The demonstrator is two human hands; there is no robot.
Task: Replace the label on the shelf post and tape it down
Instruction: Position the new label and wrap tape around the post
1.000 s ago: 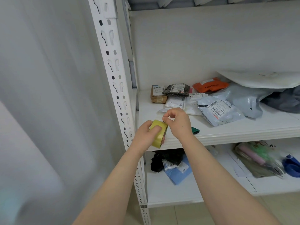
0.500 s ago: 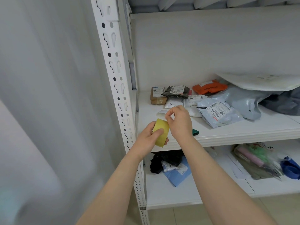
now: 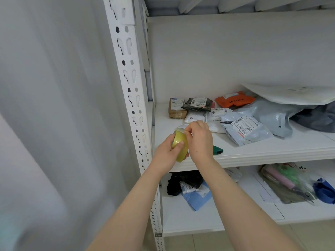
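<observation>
**Head view: both hands on the tape roll, close by the post**

Head camera looks down on a yellowish tape roll (image 3: 179, 146) held in the air over the near left corner of the shelf (image 3: 253, 154), just right of the slotted white post (image 3: 130, 87). The left hand (image 3: 165, 154) grips the roll from the left, its fingers (image 3: 178, 144) curled round the rim with the thumb pressed on the outer face. The right hand (image 3: 199, 140) comes in from the right, its fingers (image 3: 188, 130) bunched in a pinch at the roll's far upper edge. That looks like picking for the free end, though no loose strip can be made out.

No label shows on the post. A white slip (image 3: 182, 126) lies on the shelf just beyond the hands; whether it is the label cannot be told. Parcels (image 3: 244, 127) are heaped further right, and a green thing (image 3: 217, 150) lies beside the right wrist.

The roll should be light and stiff, safe to hold firmly by its rim. The tape itself is likely thin, slick on the back and sticky beneath, and apt to fold onto itself. It is best taken at the very end, between fingertips, and drawn off taut.
</observation>
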